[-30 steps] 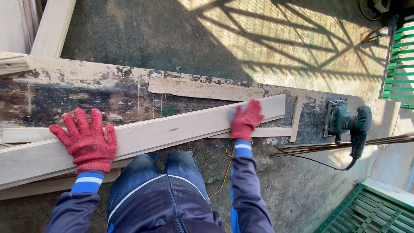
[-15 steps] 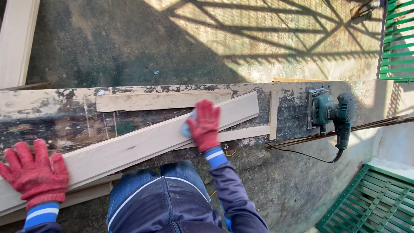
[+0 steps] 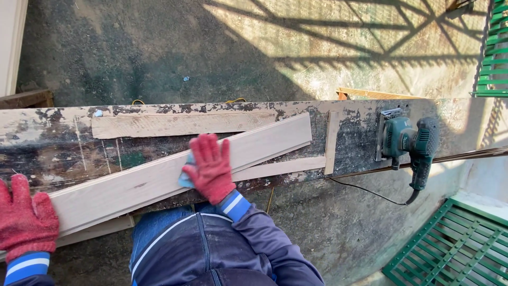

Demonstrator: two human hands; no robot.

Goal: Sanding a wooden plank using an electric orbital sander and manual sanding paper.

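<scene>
A long pale wooden board lies slanted across a worn, paint-stained workbench. My right hand, in a red glove, presses flat on the board's middle with a small blue pad showing under its fingers. My left hand, also in a red glove, rests on the board's left end at the frame's lower left edge. My knees in dark blue trousers are just below the bench.
A green electric sander sits on the bench's right end, its cord hanging down. Another flat board and a thin upright strip lie on the bench. Green metal grilles stand at the right. Concrete floor lies beyond.
My right hand has slid leftwards along the board from near its right end to its middle. The left hand has drifted toward the left edge of the view.
</scene>
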